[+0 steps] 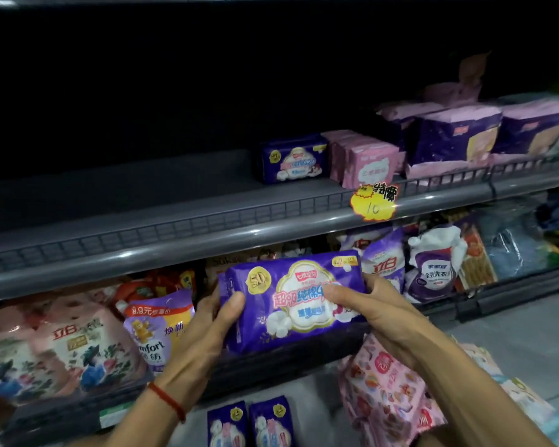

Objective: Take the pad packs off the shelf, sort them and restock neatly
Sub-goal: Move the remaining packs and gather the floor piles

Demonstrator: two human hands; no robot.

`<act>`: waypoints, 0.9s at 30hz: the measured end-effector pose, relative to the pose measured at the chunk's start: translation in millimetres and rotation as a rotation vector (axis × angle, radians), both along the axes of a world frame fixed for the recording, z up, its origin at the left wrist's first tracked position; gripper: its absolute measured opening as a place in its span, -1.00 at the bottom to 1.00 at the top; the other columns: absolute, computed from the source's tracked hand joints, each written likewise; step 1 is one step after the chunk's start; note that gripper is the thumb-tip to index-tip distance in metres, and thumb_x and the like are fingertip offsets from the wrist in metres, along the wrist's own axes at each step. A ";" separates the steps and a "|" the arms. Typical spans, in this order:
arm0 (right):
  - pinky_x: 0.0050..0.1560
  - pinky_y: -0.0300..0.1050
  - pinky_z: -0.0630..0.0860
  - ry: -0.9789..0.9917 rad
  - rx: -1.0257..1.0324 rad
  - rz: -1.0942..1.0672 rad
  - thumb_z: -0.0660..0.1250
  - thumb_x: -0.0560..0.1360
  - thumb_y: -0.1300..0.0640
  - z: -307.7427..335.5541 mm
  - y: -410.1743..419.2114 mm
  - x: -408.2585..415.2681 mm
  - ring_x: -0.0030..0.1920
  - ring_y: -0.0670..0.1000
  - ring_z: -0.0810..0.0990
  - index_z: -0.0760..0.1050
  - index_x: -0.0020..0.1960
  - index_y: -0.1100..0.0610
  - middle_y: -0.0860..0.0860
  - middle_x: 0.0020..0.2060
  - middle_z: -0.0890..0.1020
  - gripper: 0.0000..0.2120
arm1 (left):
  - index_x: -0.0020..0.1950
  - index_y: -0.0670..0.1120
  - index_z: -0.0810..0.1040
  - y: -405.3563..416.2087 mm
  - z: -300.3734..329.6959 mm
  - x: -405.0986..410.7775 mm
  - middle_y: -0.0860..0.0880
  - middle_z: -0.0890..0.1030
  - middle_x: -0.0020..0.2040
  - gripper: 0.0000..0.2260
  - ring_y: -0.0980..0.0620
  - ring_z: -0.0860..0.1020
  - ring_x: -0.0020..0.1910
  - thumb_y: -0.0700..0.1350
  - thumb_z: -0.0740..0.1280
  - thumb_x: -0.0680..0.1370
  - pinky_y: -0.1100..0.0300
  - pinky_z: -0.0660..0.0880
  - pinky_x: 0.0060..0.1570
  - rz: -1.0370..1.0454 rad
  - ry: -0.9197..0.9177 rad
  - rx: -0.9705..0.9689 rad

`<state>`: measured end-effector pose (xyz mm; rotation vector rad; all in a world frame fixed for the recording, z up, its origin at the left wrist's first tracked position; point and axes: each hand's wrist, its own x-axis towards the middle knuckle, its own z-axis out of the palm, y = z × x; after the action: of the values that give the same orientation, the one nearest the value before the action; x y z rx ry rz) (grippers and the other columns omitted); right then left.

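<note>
Dim store aisle, grey shelf (175, 201) lying mostly bare: both hands are gripping a purple pad pack (291, 301), long axis level, left hand (207, 321) pinching its left end, right hand (362, 304) its right; the open shelf space is lying toward twelve o'clock, beside a shelved purple pack (292, 159).

We see the left and middle stretch of the grey shelf (142, 188) bare, open from the front above its low wire fence (207, 217). To the right, a purple pack (292, 159), pink packs (365, 166) and stacked purple bundles (455, 137) fill the deck. A yellow price tag (373, 203) hangs off the rail. Below, detergent bags (62, 343) crowd the lower shelf.
</note>
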<state>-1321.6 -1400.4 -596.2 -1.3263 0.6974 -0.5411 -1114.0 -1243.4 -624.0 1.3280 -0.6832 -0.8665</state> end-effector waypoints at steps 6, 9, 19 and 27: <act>0.04 -0.01 0.67 -0.142 -0.250 -0.074 0.61 0.25 0.10 68.8 -55.9 17.6 0.04 0.13 0.74 0.62 0.14 0.19 0.11 0.00 0.76 -0.50 | 0.43 -0.03 0.50 -56.1 87.1 37.7 -0.11 0.65 0.27 -0.21 -0.15 0.62 0.25 0.19 0.61 0.26 -0.12 0.55 0.24 -0.063 -0.216 -0.169; -0.05 -0.14 0.65 -0.165 -0.403 -0.099 0.63 0.23 0.11 103.7 -95.7 35.8 0.00 0.01 0.75 0.52 0.25 0.14 0.03 0.00 0.76 -0.37 | 0.49 0.04 0.39 -100.8 119.9 63.6 0.01 0.63 0.32 -0.10 0.03 0.59 0.30 0.10 0.66 0.21 0.07 0.54 0.26 -0.087 -0.370 -0.208; 0.21 -0.02 0.61 0.285 -0.671 -0.119 0.77 0.12 0.11 116.9 -221.2 109.9 0.05 -0.02 0.70 0.39 0.31 0.09 -0.05 0.06 0.70 -0.13 | 0.65 0.09 0.12 -220.3 134.6 134.9 0.14 0.55 0.32 0.18 0.17 0.59 0.26 -0.17 0.68 0.15 0.13 0.50 0.34 -0.105 -0.559 -0.048; 0.41 0.08 0.37 0.730 -1.028 -0.291 0.57 0.38 -0.22 98.7 -204.4 123.1 0.40 0.19 0.33 0.31 0.52 0.10 0.13 0.37 0.44 -0.14 | 0.65 0.12 -0.07 -249.0 104.0 134.3 0.19 0.55 0.20 0.07 0.27 0.60 0.07 -0.33 0.57 0.40 0.38 0.57 -0.10 -0.140 -0.541 0.072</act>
<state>-1198.5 -1604.8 -497.4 -2.4639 1.3108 -0.6847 -979.7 -1492.4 -520.1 1.6122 -1.1850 -0.6439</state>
